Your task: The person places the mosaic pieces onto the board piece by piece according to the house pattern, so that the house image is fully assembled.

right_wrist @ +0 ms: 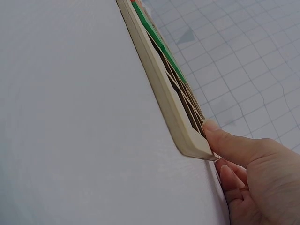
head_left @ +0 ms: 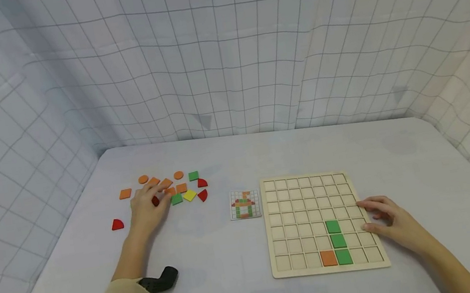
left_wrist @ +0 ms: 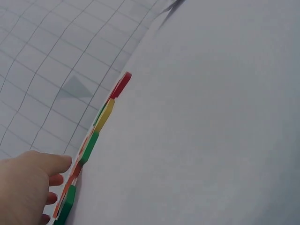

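Note:
My left hand (head_left: 148,210) is over a loose group of coloured tiles at the table's left. Its thumb and forefinger lie apart, right at an orange square tile (head_left: 170,192). Close by are a green tile (head_left: 176,199) and a yellow tile (head_left: 189,195); a dark red piece (head_left: 155,201) shows between the fingers. My right hand (head_left: 394,224) rests at the right edge of a pale wooden grid board (head_left: 270,242), its thumb touching the rim (right_wrist: 187,140). One orange tile (head_left: 328,258) and a column of green tiles (head_left: 338,241) sit in the board's cells.
A small pattern card (head_left: 244,204) lies left of the board. Orange discs (head_left: 178,175), orange squares (head_left: 125,193) and red quarter-round pieces (head_left: 117,224) lie around the left hand. A white grid-lined curtain (head_left: 223,67) stands behind the table.

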A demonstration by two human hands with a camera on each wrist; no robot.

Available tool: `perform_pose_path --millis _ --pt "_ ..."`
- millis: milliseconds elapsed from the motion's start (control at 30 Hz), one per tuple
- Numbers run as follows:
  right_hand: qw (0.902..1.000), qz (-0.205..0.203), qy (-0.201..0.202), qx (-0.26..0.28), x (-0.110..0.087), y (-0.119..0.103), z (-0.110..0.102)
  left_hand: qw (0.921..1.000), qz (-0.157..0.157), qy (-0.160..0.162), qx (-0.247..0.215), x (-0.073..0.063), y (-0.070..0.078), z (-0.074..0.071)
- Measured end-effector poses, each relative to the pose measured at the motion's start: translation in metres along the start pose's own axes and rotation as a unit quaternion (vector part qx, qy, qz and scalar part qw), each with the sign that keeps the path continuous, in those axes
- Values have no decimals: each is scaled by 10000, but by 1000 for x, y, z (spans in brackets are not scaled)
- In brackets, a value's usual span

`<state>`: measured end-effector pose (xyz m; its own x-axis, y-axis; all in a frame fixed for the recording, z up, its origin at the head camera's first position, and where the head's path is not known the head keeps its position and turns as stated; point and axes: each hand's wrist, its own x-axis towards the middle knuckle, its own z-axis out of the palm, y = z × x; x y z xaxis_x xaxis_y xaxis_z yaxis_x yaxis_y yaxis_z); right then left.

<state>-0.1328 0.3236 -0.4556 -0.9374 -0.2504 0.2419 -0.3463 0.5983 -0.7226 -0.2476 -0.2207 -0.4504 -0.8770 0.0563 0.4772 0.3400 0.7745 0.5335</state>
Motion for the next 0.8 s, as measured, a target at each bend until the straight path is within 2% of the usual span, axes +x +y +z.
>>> perform_pose_path --millis 167,567,800 --pt "10000 49 -25 41 0 3 0 9991 -143 -331 241 -2 -10 -6" --pt "9999 -49 0 119 1 1 0 9925 -350 -1130 301 1 -19 -15" --pt "10000 -35 7 91 0 1 0 9937 -346 -1035 238 2 -19 -14"
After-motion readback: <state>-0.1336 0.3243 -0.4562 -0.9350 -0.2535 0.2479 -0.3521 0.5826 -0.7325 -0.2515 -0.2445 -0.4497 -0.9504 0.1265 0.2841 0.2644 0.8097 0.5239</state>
